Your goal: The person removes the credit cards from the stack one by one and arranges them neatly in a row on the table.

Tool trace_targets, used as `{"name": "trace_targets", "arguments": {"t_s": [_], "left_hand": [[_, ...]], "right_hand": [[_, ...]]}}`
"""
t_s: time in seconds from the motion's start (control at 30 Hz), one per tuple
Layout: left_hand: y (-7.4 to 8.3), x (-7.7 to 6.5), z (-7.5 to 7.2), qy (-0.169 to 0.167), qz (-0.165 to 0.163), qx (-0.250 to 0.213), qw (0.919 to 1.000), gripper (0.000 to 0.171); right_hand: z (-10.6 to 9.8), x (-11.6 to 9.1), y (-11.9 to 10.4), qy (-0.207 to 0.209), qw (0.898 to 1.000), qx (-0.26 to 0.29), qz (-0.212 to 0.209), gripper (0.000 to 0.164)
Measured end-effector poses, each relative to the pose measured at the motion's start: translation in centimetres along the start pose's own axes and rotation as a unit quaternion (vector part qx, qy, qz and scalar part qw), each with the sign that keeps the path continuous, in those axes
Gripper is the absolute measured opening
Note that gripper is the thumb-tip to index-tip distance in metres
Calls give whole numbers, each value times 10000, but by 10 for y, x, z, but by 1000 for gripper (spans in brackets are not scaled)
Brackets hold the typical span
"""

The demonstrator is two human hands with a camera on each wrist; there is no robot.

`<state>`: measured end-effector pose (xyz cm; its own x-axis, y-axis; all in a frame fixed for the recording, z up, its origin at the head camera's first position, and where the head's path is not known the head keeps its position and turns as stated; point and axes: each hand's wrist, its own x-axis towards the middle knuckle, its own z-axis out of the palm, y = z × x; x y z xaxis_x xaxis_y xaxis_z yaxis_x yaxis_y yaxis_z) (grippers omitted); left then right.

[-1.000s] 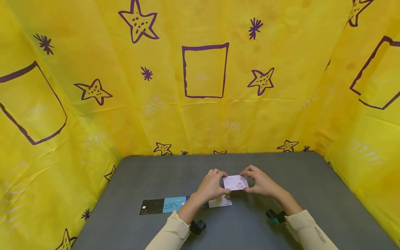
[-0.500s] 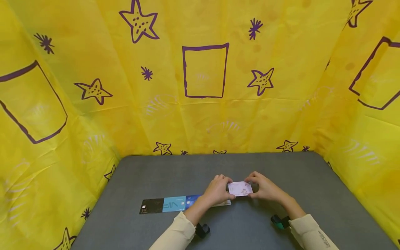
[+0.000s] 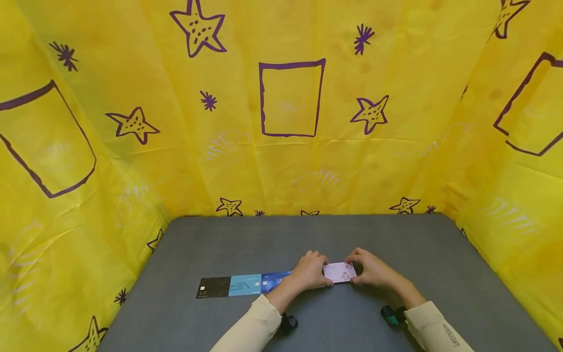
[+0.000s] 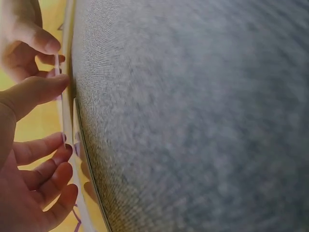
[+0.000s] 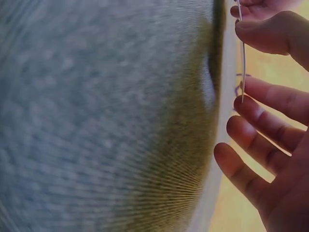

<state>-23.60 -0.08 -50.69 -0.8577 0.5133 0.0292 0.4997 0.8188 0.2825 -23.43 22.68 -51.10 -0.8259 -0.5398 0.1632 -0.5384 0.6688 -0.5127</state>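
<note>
A pale pink card [image 3: 339, 273] with small printed figures is held level between both hands, close over the grey table. My left hand [image 3: 311, 270] pinches its left edge between thumb and fingertips. On the opposite edge, the thumb and fingers of my right hand [image 3: 371, 270] grip it the same way. The right wrist view shows the pink card edge-on [image 5: 243, 63], above the cloth. To the left lies a row of cards: a black VIP card [image 3: 213, 287], a light blue VIP card [image 3: 245, 285] and a dark blue card [image 3: 273, 280], whose right part is hidden by my left arm.
The grey table [image 3: 374, 327] has a fabric-like top. A yellow curtain [image 3: 290, 171] with purple stars and outlines encloses its back and sides. Dark straps [image 3: 289, 323] hang at both wrists below the cream sleeves [image 3: 250, 325].
Both hands have brought the pink card nearer to me, down in the view and slightly right. The whitish card at the row's right end has become hidden behind my left hand and arm.
</note>
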Motion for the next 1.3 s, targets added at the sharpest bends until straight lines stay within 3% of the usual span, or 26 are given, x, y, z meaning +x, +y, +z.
{"name": "trace_targets", "arguments": {"t_s": [0.37, 0.6, 0.8, 1.3], "left_hand": [[3, 1, 0, -277, 59, 166, 9995, 48], [7, -4, -3, -260, 269, 356, 9987, 38], [8, -7, 2, -227, 178, 149, 9995, 38], [7, -4, -2, -236, 145, 338, 9990, 40]], "right_hand": [[5, 0, 4, -219, 9993, -288, -39, 38], [6, -4, 0, -200, 9992, -340, 87, 38], [8, -7, -3, -318, 9986, -397, 163, 41], [3, 0, -7, -292, 9970, -674, 241, 43]]}}
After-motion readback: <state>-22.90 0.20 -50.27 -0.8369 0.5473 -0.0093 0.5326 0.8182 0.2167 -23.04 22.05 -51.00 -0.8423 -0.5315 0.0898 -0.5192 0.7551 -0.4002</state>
